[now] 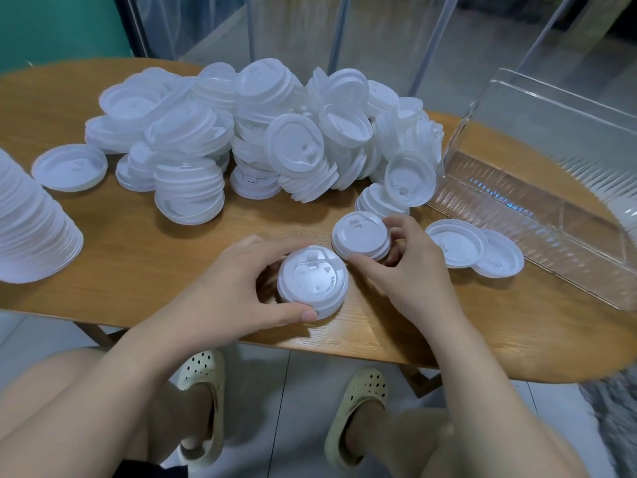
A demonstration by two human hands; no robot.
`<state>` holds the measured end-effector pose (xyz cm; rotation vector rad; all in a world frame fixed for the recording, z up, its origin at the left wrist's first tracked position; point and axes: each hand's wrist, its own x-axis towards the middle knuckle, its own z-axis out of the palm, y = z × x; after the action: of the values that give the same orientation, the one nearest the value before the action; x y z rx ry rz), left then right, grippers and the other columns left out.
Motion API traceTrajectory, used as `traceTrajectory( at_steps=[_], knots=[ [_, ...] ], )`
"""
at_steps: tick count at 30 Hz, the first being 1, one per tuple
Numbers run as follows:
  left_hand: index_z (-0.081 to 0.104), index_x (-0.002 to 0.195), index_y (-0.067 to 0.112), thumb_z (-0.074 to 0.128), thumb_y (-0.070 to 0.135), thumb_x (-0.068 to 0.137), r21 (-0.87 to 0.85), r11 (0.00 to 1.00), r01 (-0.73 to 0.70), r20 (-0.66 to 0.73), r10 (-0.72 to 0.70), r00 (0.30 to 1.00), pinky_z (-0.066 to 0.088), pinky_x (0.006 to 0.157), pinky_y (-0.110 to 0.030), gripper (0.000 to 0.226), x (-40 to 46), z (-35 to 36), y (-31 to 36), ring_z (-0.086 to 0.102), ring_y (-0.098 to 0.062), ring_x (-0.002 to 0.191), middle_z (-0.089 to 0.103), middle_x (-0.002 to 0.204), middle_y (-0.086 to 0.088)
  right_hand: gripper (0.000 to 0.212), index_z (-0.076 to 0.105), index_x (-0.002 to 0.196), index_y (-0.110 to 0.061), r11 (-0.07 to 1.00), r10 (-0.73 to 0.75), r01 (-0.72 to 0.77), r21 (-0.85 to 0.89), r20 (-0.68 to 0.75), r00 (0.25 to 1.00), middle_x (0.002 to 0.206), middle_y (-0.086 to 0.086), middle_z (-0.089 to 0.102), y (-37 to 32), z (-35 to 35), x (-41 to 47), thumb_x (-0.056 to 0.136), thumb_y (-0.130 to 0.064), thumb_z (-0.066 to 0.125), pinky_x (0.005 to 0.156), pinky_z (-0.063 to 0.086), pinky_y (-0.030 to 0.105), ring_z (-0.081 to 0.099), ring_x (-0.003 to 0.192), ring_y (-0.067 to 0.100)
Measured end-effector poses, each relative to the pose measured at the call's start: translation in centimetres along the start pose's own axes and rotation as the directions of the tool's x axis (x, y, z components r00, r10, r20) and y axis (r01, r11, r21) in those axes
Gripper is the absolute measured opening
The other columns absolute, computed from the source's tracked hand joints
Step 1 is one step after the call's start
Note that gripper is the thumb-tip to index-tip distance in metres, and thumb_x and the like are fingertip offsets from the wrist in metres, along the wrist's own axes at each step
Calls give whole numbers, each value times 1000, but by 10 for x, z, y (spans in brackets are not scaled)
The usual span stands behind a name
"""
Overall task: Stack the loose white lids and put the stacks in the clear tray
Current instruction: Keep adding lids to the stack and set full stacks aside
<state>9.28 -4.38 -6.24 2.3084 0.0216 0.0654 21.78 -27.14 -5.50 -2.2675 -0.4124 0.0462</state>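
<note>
The left hand [238, 288] curls thumb and fingers round a short stack of lids [313, 282] standing upright near the wooden table's [144, 263] front edge, domed tops up. Just beside it, the right hand [410, 267] pinches a second small stack [361, 235], likewise upright. Behind lies a jumbled heap of smooth round white plastic lids [269, 132], and the ribbed clear tray [537, 198] sits at the right.
</note>
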Motion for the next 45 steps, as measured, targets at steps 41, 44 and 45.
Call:
traceTrajectory(
  at_steps=[41, 44, 45],
  knots=[
    [51, 139, 47, 90, 64, 62, 46, 993, -106, -27, 107, 994, 41, 102, -26, 88, 2, 3, 0, 50, 5, 116, 58, 129, 31, 56, 58, 122, -47, 955, -293, 262, 136, 327, 898, 115, -22, 60, -27, -8, -24, 74, -44, 86, 77, 49, 15, 59, 98, 9],
    [50, 142, 46, 91, 61, 61, 36, 994, -99, -27, 100, 995, 41, 102, -25, 92, 3, 2, 1, 51, 4, 118, 58, 131, 31, 58, 59, 123, -46, 957, -288, 261, 124, 349, 892, 116, -20, 62, -27, -7, -24, 72, -46, 87, 77, 49, 17, 59, 97, 10],
    [51, 141, 46, 91, 62, 61, 39, 994, -98, -29, 99, 995, 41, 103, -26, 91, 3, 2, 1, 51, 4, 119, 58, 130, 30, 58, 60, 123, -46, 959, -283, 256, 123, 355, 891, 116, -19, 62, -27, -6, -24, 71, -46, 87, 77, 49, 17, 59, 96, 10]
  ],
)
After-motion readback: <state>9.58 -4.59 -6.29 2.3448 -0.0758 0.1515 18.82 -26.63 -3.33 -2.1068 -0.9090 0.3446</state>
